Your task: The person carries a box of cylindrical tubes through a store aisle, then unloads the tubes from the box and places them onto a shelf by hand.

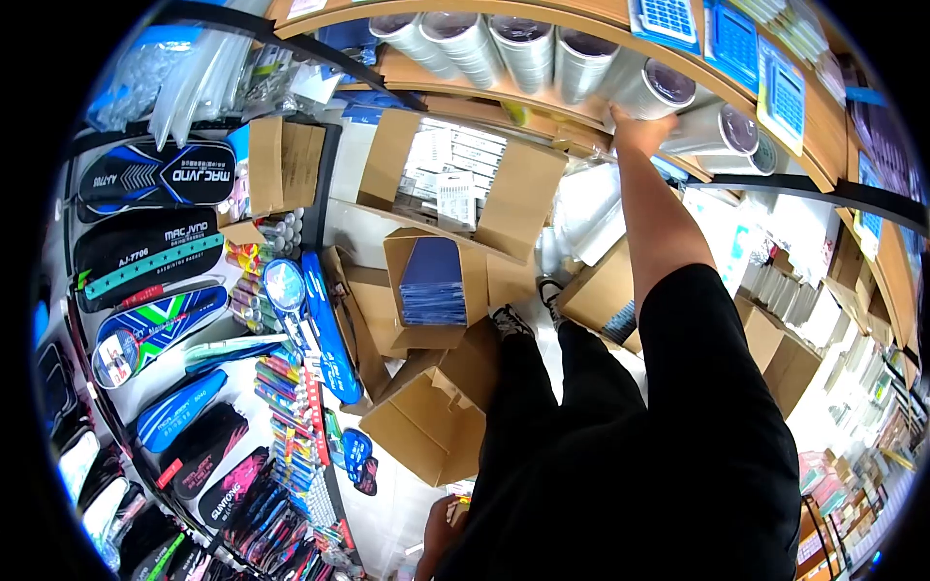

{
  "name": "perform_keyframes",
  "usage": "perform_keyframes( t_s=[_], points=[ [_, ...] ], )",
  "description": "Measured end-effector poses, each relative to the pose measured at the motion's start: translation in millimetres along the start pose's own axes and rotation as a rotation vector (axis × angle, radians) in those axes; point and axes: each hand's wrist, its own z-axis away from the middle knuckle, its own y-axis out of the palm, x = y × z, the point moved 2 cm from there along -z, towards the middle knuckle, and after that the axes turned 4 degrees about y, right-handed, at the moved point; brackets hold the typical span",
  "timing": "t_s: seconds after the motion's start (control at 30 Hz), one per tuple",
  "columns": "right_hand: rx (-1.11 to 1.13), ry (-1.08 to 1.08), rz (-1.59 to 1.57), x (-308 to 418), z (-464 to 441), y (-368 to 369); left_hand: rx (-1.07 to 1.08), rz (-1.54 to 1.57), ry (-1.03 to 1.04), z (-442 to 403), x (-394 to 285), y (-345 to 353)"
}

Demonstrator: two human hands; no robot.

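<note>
My right hand [643,132] reaches up to the wooden shelf and is wrapped round the lower end of a clear-wrapped stack of cups [651,89]. More wrapped stacks [521,48] stand to its left on the same shelf, and another stack [712,131] leans to its right. My left hand [443,523] hangs low beside my body at the bottom, its fingers curled, near a small yellow and red item [463,501]. What that hand holds, if anything, is too small to tell.
Open cardboard boxes stand on the floor: one with white packets [455,200], one with blue packs [433,281], one brown box [426,416] by my legs. Racket bags [155,174] line the left rack. Blue calculators [736,44] hang at the upper shelf edge.
</note>
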Motion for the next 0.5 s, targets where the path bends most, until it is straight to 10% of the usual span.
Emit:
perform_keyframes(
  t_s=[0.5],
  points=[
    [0.218,0.214,-0.058,-20,-15,-16,-0.118,0.131,-0.03,6,47,13]
  ],
)
